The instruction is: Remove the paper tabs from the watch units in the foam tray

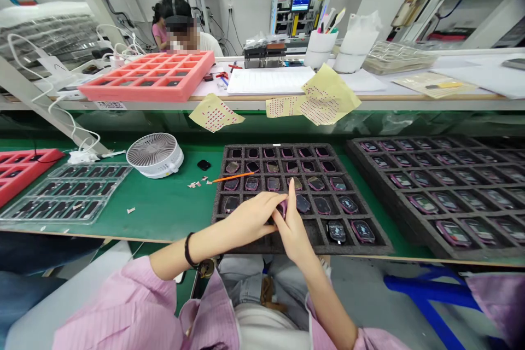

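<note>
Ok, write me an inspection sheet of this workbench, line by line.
Surface: green bench mat.
Job's things: black foam tray holding pink-rimmed devices; second foam tray to the right.
Clutter: orange stick, white desk fan, small scraps.
Hands: left hand and right hand both pinch one device.
Cables: white cables at upper left.
Surroundings: co-worker beyond the shelf.

The left hand point(250, 219) and right hand point(293, 227) pinch a pink-rimmed device point(281, 208) in a black foam tray point(375, 243) on the green surface point(172, 213).
</note>
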Tool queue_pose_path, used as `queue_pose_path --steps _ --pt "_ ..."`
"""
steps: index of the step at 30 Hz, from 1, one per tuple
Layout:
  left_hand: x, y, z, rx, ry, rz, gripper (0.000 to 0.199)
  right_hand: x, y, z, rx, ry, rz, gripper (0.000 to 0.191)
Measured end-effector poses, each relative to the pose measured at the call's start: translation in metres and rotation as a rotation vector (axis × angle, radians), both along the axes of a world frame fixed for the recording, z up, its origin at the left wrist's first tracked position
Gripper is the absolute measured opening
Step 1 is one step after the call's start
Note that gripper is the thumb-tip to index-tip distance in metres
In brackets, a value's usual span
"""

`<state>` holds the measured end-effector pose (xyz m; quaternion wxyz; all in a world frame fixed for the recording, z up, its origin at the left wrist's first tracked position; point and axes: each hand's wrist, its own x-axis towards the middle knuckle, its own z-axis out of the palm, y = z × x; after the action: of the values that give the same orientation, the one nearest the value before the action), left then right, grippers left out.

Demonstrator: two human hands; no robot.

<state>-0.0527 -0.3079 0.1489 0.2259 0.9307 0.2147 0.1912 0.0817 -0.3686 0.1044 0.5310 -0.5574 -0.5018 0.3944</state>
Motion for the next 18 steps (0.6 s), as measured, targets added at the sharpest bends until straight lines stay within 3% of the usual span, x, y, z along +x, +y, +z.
queue_pose_path --steps 3,6,10,12,18 --pt "0.014 -0.008 -0.021 0.148 -0.028 0.100 0.050 -0.002 0.002 -0.006 0.010 -0.120 -0.015 0.087" --pt "0.020 -0.004 -0.031 0.204 -0.088 0.088 0.047 0.004 0.001 -0.008 -0.006 -0.049 0.012 0.087" --pt "0.017 0.007 -0.026 0.147 -0.170 0.063 0.036 0.027 -0.001 -0.003 -0.060 0.312 0.153 0.087" --pt "0.016 0.010 -0.021 0.066 -0.208 0.066 0.040 0.038 0.000 0.001 -0.122 0.503 0.233 0.085" --pt "0.022 0.005 -0.007 -0.052 -0.267 0.001 0.045 0.056 0.011 0.006 -0.262 0.760 0.445 0.054"
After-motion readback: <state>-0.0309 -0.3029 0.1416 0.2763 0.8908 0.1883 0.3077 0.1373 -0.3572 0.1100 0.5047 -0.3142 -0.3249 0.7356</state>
